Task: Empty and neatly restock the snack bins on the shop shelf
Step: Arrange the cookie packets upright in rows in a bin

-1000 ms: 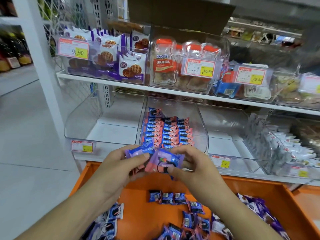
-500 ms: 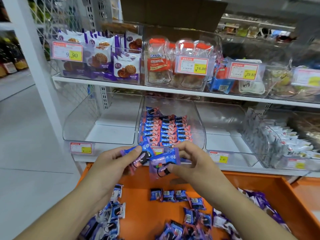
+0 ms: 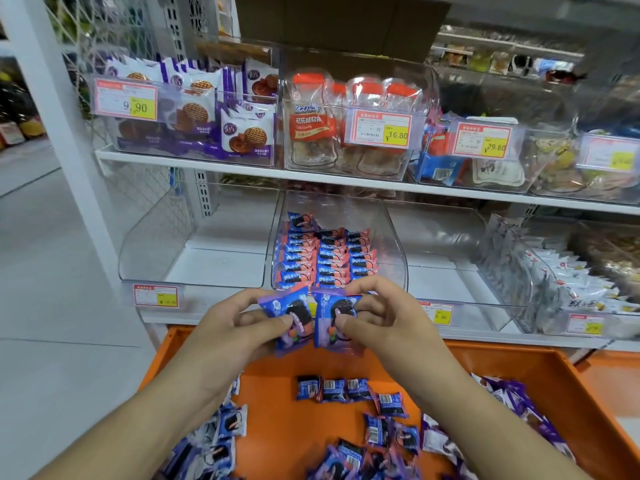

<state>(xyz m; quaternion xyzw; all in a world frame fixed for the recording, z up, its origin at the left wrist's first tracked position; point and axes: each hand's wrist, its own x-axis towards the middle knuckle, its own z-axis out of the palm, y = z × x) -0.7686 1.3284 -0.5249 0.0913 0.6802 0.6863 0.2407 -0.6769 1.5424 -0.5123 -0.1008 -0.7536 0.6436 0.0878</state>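
Snack packets are handled in front of the lower shelf (image 3: 242, 318). On the far left, a clear bin (image 3: 194, 237) is seen with nothing in it. The left hand (image 3: 239, 327) is curled round one blue-and-purple packet (image 3: 289, 318) — thumb on its face — and the right hand (image 3: 377, 317) is pinched on a second packet (image 3: 334, 318), the two packets touching. Just behind them, the middle bin (image 3: 391, 237) is filled with neat rows of packets (image 3: 325, 254). Below, loose packets (image 3: 346, 389) are scattered in the orange tray (image 3: 540, 382).
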